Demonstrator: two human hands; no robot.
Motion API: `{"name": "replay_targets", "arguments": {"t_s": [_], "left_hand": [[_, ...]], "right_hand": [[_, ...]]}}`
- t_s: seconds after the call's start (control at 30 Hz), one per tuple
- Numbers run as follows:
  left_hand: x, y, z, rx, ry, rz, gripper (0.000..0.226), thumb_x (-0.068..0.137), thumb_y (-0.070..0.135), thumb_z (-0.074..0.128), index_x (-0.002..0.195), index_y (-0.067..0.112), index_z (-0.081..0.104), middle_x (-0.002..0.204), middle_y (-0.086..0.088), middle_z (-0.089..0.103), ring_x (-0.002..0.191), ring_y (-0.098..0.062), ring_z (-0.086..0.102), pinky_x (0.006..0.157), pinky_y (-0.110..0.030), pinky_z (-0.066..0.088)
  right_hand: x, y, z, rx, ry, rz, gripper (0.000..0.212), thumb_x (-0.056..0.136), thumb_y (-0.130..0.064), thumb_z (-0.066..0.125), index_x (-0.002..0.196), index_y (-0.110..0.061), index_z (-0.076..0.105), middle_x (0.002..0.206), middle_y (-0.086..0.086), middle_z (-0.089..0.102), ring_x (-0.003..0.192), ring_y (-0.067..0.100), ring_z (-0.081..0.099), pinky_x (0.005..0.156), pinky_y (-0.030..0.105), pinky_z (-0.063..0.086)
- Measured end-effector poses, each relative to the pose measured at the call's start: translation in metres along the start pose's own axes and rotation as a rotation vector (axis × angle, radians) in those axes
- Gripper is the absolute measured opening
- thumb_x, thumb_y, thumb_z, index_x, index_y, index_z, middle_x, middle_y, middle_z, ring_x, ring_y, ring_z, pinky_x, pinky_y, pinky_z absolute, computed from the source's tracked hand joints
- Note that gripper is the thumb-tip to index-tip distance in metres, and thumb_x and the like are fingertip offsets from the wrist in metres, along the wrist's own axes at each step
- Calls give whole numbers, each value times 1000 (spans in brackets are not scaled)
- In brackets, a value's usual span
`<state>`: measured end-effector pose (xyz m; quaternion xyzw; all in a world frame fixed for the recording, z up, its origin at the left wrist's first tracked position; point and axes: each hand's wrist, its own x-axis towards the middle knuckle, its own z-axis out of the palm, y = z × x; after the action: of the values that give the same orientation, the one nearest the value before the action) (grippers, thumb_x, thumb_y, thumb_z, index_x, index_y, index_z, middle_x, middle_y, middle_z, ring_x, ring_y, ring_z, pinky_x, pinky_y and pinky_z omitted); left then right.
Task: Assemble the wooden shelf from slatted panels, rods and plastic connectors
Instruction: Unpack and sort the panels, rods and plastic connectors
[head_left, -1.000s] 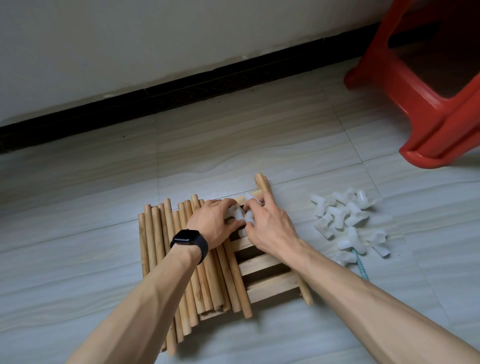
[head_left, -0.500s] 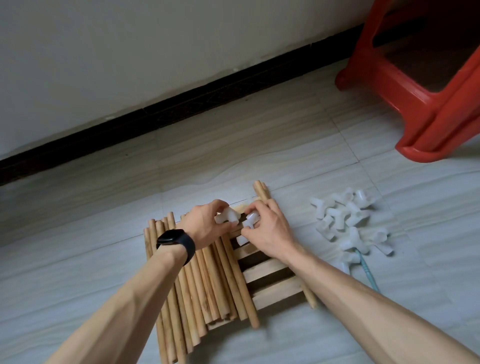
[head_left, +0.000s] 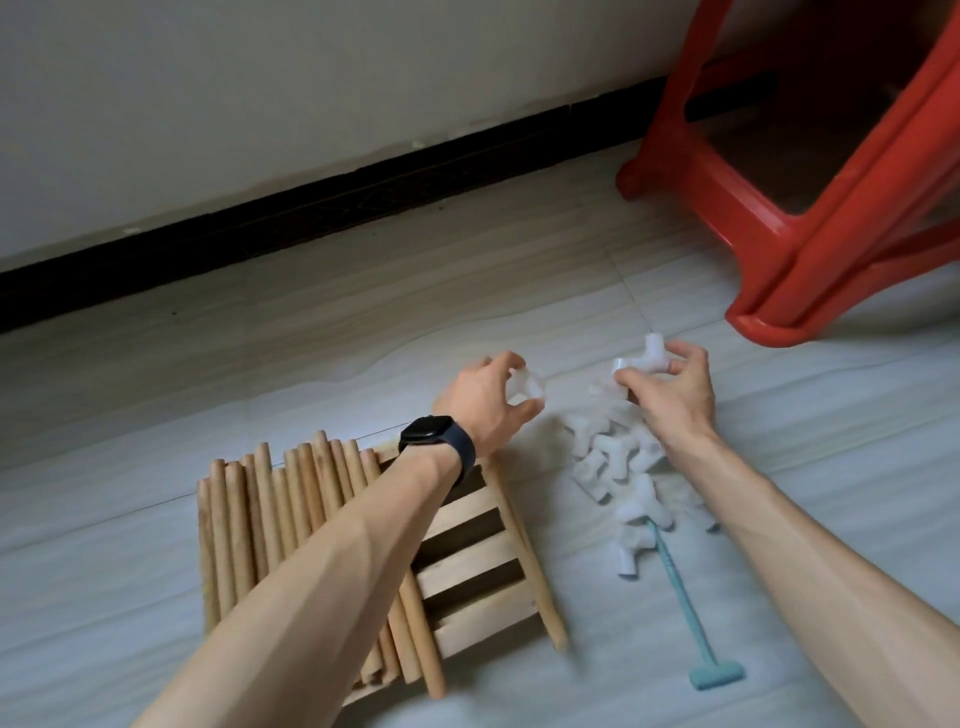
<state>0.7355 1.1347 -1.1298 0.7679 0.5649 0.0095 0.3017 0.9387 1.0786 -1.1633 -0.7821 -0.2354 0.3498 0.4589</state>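
In the head view, the left hand (head_left: 488, 402) grips a white plastic connector (head_left: 527, 387), the right hand (head_left: 670, 395) pinches a branched connector (head_left: 644, 364) just above the connector pile (head_left: 618, 462), and pale round rods (head_left: 270, 509) lie on the slatted panel (head_left: 467, 566) behind the left hand.

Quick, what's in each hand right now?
Left hand: holding a white connector.
Right hand: pinching another white connector.
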Motion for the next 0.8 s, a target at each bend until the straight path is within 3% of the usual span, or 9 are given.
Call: {"name": "replay_targets", "arguments": {"t_s": [0.07,0.13,0.27,0.37,0.47,0.57,0.7,0.8], "left_hand": [[12,15,18,13,-6,-45,51,92,53,60,135,28,48,132,-2,56,114,-26,58,102,-42,35],[20,25,33,-90,-14,-127,53,93,48,63,137,22,47,135,-6,53,117,-28,57,99,-35,30],[30,36,53,-317,-21,-227,56,92,38,68,139,15,46,138,-12,48,117,-29,56,94,-31,43],[33,39,59,-402,-14,-231,58,92,33,69,141,17,43,141,-10,45,112,-23,57,87,-27,42],[29,41,63,-446,-107,-191,74,90,30,72,152,18,33,151,-10,40,125,-21,52,102,-29,42],[24,40,70,-434,-264,-166,86,91,25,68,160,21,17,164,-4,25,146,-24,34,117,-36,33],[16,41,74,-352,-362,-139,90,92,20,65,161,22,7,168,2,1,153,-18,13,120,-30,24],[13,45,75,-387,-381,-140,92,90,14,65,161,23,7,168,5,-2,153,-16,11,119,-28,23]], "right_hand": [[15,4,-7,-126,-1,-39,62,78,-19,78,132,-22,46,113,-5,58,106,23,61,91,33,49],[24,7,-7,-236,-42,-88,65,78,-17,77,134,-21,46,127,2,57,111,23,58,90,29,46],[31,14,-1,-287,-96,-95,68,76,-17,77,135,-24,44,133,2,55,110,23,59,93,39,53],[27,15,3,-302,-107,-103,68,79,-17,76,138,-24,42,136,3,51,102,17,62,94,40,53],[24,17,6,-362,-134,-159,75,84,-21,74,149,-21,35,143,2,41,93,8,62,96,30,49],[24,20,2,-472,-164,-174,83,89,-30,70,157,-19,24,145,1,35,104,12,58,92,22,42],[26,23,-3,-584,-178,-164,76,89,-35,65,155,-18,29,140,5,36,110,21,56,96,29,42],[26,21,-3,-616,-184,-149,75,90,-35,65,154,-17,30,140,6,33,100,21,56,87,26,41]]}}
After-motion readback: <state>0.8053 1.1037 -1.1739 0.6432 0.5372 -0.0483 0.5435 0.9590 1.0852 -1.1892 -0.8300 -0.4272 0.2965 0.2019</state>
